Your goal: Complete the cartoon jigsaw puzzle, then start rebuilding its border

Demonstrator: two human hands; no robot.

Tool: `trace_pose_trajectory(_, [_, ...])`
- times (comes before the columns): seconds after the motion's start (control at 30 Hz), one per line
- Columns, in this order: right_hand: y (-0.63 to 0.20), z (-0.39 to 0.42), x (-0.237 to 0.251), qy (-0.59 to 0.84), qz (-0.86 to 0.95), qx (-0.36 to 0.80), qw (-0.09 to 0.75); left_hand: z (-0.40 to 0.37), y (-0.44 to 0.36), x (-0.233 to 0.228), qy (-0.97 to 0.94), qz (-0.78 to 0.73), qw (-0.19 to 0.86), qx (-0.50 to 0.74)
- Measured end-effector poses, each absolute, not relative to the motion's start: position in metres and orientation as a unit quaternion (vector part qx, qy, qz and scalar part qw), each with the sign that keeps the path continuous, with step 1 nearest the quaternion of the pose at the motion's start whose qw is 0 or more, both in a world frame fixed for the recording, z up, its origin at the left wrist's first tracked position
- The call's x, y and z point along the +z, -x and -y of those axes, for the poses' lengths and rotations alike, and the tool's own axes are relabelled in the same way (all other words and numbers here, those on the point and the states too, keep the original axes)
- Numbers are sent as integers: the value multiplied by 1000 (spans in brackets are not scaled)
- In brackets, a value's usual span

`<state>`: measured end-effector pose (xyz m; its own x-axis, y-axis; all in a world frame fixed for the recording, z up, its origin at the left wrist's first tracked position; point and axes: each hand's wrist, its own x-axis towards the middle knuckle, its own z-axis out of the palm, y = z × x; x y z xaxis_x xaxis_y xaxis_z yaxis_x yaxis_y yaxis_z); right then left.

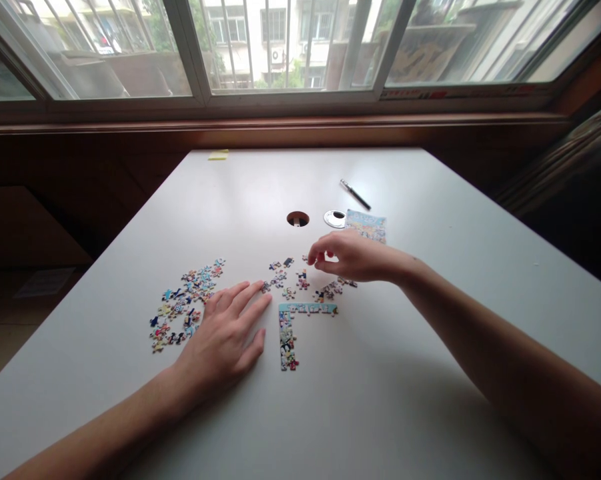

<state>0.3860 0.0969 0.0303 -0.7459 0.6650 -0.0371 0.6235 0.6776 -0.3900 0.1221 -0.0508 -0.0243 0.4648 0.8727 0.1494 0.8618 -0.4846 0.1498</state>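
Surface (430,373): near half bare, open to hands. Obstacles: loose piece pile (185,310) left, scattered pieces (300,280) centre, joined corner strip (293,327), cable hole (297,219), pen (355,195) beyond.

Multicoloured puzzle pieces (185,307), white table (380,373), seemingly black pen (355,195).

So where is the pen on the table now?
The pen lies on the far part of the table, right of centre, just beyond the round cap and the small picture card.

White tabletop under a wide window

Daylight falls through the barred window (290,47) onto the tabletop (430,373); a brown wooden sill (280,127) runs behind it.
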Motion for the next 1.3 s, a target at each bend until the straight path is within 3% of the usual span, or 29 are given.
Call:
trace_pose_trajectory(0.33, [-373,-90,20,313,921,214,86,50,-123,-23,-857,-505,20,104])
trace_pose_trajectory(0.47, [-355,-78,3,294,931,156,152,51,-122,-24,-857,-504,18,104])
trace_pose_trajectory(0.6, [-340,-66,-11,300,936,105,152,50,-122,-25,-858,-502,15,109])
trace_pose_trajectory(0.87, [-341,-67,-10,319,927,148,133,50,-122,-25,-860,-499,18,103])
trace_pose_trajectory(1.13, [-338,-68,-5,284,908,249,181,50,-122,-25,-859,-499,35,110])
trace_pose_trajectory(1.3, [-354,-81,10,336,879,287,181,50,-122,-23,-856,-501,46,120])
